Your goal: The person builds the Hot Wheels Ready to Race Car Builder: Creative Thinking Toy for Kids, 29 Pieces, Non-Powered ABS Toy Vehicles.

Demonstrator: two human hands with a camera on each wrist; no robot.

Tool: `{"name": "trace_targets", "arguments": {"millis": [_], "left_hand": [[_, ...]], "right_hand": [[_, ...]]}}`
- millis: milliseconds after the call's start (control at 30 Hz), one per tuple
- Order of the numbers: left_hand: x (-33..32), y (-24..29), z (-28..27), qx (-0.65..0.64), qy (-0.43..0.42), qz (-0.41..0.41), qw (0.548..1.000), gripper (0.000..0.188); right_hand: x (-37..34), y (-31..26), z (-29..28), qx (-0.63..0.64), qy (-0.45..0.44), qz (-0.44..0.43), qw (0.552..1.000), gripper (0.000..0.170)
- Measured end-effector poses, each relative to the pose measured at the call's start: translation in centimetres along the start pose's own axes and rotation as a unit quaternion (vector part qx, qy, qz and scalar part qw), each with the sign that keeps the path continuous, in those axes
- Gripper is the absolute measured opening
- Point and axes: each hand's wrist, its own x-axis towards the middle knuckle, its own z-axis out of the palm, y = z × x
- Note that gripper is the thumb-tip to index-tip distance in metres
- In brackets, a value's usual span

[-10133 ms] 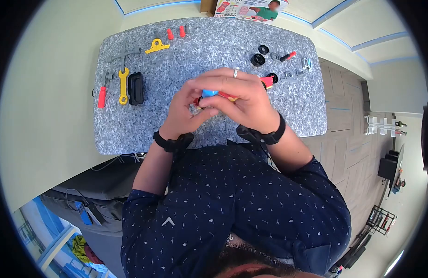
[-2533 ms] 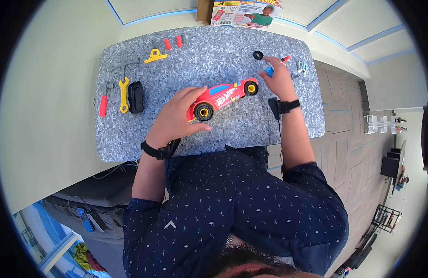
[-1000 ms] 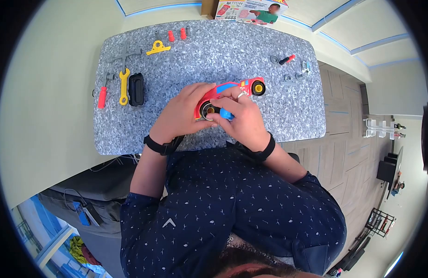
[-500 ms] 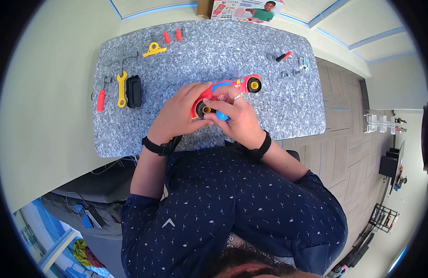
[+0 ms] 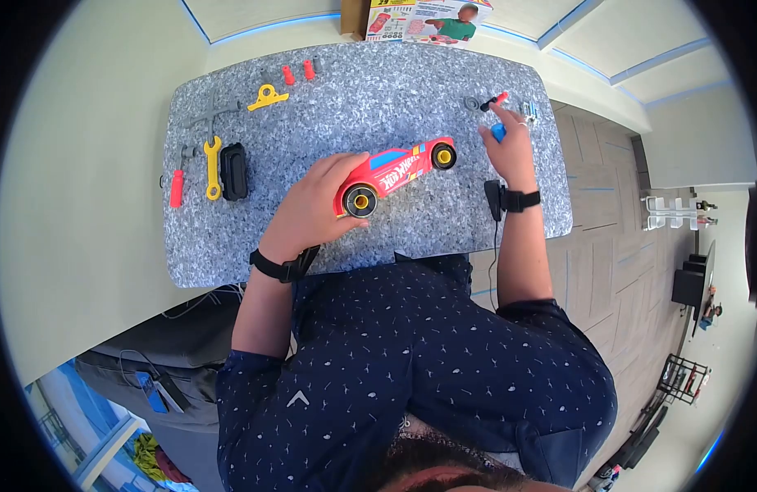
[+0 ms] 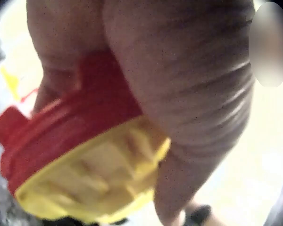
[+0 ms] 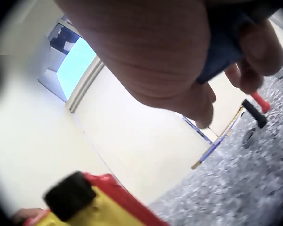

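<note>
Steady the toy car (image 5: 397, 170), central on the table (image 5: 436, 221), with your left hand (image 5: 307, 201), which grips its eight-o'clock end. Your right hand (image 5: 512, 154) holds the blue tool (image 5: 498, 131); secure it when reaching toward the black-and-red piece (image 5: 488, 106) at two o'clock. The tool's tip is hidden; fingertip contact with the piece cannot be confirmed.

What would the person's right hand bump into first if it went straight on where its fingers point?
Probably the black-and-red piece lying on the speckled table, just at the fingertips of the right hand; depth is unclear, so they may already touch.
</note>
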Motion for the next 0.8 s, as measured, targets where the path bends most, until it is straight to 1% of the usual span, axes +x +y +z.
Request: {"name": "trace_targets", "arguments": {"millis": [33,133,200,233,333,533,733,800], "left_hand": [[0.0,0.1,-0.1,0.002,-0.002,-0.002,1.0,0.104],[0.0,0.1,-0.1,0.001,-0.003,-0.003,1.0,0.103],[-0.1,0.1,0.0,0.002,-0.002,-0.004,1.0,0.103],[-0.1,0.1,0.0,0.006,-0.002,-0.005,1.0,0.103],[-0.1,0.2,-0.1,0.012,-0.002,-0.007,1.0,0.103],[0.0,0.1,-0.1,0.001,-0.008,-0.015,1.0,0.102],[0.0,0.0,-0.2,-0.001,-0.007,-0.008,1.0,0.103],[0.0,0.0,-0.1,0.001,-0.007,-0.007,1.0,0.103]], "right_hand": [[0.4,1.1,0.7,-0.001,-0.02,0.007,1.0,0.056],[1.3,2.4,2.6,-0.012,-0.031,0.036,0.999,0.056],[1.7,2.9,3.2,-0.045,-0.043,0.031,0.998,0.055],[1.9,2.6,3.2,-0.061,-0.048,0.028,0.997,0.055],[2.6,1.9,2.2,-0.068,-0.093,0.072,0.991,0.055],[3.9,2.3,0.7,-0.046,-0.087,0.073,0.993,0.057],[3.4,3.7,3.6,-0.065,-0.078,0.02,0.995,0.06],[3.4,3.8,3.5,-0.056,-0.053,0.008,0.997,0.06]]}}
